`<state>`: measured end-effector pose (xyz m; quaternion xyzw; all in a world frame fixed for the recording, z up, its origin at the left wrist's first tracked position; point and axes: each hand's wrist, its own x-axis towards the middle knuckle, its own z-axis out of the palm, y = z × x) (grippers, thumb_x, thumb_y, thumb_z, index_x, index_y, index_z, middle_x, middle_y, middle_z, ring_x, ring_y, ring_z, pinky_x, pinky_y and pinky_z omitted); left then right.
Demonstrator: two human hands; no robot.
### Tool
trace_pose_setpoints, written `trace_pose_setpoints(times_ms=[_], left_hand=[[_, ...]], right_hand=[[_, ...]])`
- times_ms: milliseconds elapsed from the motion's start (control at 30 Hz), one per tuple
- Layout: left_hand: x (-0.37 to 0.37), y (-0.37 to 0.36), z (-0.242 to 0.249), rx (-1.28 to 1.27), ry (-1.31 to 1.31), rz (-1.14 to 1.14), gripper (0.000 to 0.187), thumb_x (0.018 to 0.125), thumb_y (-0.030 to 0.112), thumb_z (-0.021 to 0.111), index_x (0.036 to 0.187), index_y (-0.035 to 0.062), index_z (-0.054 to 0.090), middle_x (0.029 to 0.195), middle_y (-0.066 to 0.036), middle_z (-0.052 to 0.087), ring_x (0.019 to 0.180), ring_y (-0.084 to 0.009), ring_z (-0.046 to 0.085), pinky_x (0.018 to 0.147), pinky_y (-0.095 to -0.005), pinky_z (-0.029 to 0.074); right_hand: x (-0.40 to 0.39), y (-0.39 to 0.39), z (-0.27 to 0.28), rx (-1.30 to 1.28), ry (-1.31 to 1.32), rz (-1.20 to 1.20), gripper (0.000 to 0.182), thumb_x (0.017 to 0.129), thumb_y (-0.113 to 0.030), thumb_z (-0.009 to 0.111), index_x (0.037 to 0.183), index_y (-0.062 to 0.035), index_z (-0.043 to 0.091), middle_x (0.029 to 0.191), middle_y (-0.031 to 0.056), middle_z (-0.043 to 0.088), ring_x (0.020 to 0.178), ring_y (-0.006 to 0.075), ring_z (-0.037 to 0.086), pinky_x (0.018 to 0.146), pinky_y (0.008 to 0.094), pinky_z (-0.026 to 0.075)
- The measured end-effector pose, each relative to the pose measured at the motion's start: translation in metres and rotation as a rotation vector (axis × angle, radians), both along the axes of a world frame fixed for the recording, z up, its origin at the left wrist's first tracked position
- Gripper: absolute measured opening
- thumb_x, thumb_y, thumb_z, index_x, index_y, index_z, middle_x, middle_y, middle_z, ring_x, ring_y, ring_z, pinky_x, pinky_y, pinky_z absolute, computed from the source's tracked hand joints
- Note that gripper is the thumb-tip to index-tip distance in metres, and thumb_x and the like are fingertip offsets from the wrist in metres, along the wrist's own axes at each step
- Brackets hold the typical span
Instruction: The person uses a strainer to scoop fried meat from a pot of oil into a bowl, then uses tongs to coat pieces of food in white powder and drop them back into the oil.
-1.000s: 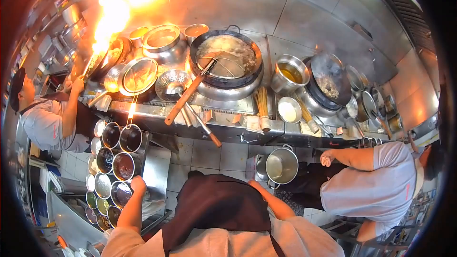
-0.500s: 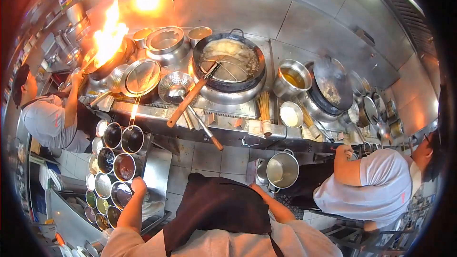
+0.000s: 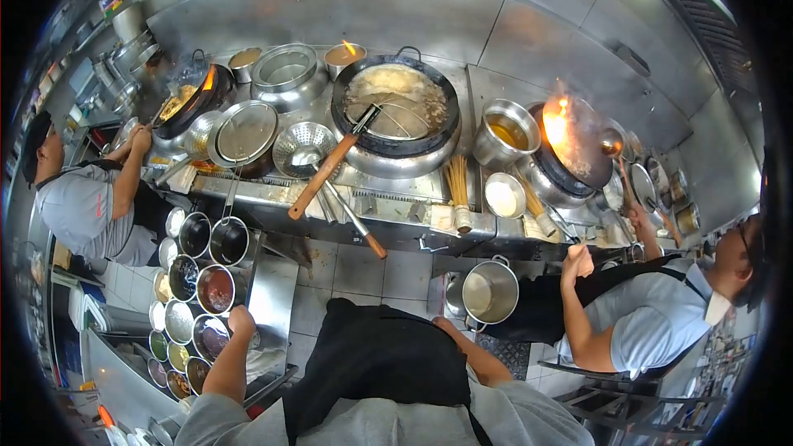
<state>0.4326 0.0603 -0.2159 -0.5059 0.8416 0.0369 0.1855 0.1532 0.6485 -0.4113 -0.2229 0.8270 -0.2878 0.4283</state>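
Note:
My left hand (image 3: pixel 241 320) rests at the edge of the seasoning pots, beside the pot of dark red sauce (image 3: pixel 216 289); its fingers are too small to make out. Close to my apron (image 3: pixel 380 355) on the right is my right hand (image 3: pixel 443 325), left of a tall steel pot (image 3: pixel 490 293), its fingers hidden. Ahead, a large wok (image 3: pixel 396 103) holds bubbling liquid and a round strainer, whose wooden handle (image 3: pixel 324 177) slants over the stove's front edge. A perforated ladle bowl (image 3: pixel 304 150) sits left of that wok.
On the left a co-worker (image 3: pixel 87 206) holds a wok (image 3: pixel 194 103) with food. On the right another co-worker (image 3: pixel 644 314) works at a flaming wok (image 3: pixel 570 144). An oil pot (image 3: pixel 505 132) and a bamboo brush (image 3: pixel 458 194) stand between the woks.
The left wok's tall flame has shrunk to a small one. Flames have risen in the right wok, where the co-worker has turned and now lifts a ladle. My hands have hardly moved.

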Motion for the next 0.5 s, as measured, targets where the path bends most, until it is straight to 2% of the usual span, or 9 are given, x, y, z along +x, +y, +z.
trace_pose_setpoints(times_ms=[100, 167, 333, 500], left_hand=[[0.002, -0.002, -0.007, -0.001, 0.017, 0.013, 0.016, 0.087, 0.010, 0.058, 0.092, 0.0038, 0.072, 0.097, -0.017, 0.070, 0.091, -0.0295, 0.069, 0.076, -0.0375, 0.056], [0.000, -0.001, -0.008, -0.015, 0.016, 0.024, 0.016, 0.087, 0.010, 0.057, 0.092, 0.0038, 0.072, 0.096, -0.017, 0.070, 0.091, -0.0297, 0.069, 0.076, -0.0376, 0.057], [0.002, -0.002, -0.010, -0.039, 0.028, 0.027, 0.017, 0.087, 0.010, 0.057, 0.092, 0.0036, 0.072, 0.095, -0.018, 0.070, 0.089, -0.0301, 0.070, 0.075, -0.0378, 0.057], [-0.008, 0.008, 0.015, 0.022, -0.019, 0.040, 0.019, 0.089, 0.010, 0.055, 0.096, 0.0023, 0.071, 0.100, -0.018, 0.070, 0.094, -0.0302, 0.069, 0.077, -0.0385, 0.057]], right_hand=[[0.000, -0.004, 0.008, -0.051, 0.066, 0.031, 0.040, 0.079, -0.038, 0.057, 0.089, -0.0018, 0.071, 0.094, 0.0240, 0.066, 0.091, 0.0385, 0.065, 0.080, 0.0458, 0.050], [-0.001, -0.008, 0.010, 0.100, -0.006, 0.000, 0.039, 0.078, -0.037, 0.057, 0.089, -0.0018, 0.071, 0.095, 0.0237, 0.067, 0.091, 0.0374, 0.065, 0.079, 0.0449, 0.051], [0.001, -0.010, 0.012, 0.124, 0.035, 0.011, 0.039, 0.079, -0.037, 0.057, 0.090, -0.0021, 0.071, 0.095, 0.0231, 0.067, 0.091, 0.0367, 0.066, 0.079, 0.0441, 0.051], [-0.003, -0.009, 0.005, 0.099, -0.004, 0.057, 0.041, 0.082, -0.038, 0.053, 0.091, -0.0020, 0.071, 0.093, 0.0234, 0.067, 0.090, 0.0382, 0.065, 0.078, 0.0448, 0.050]])
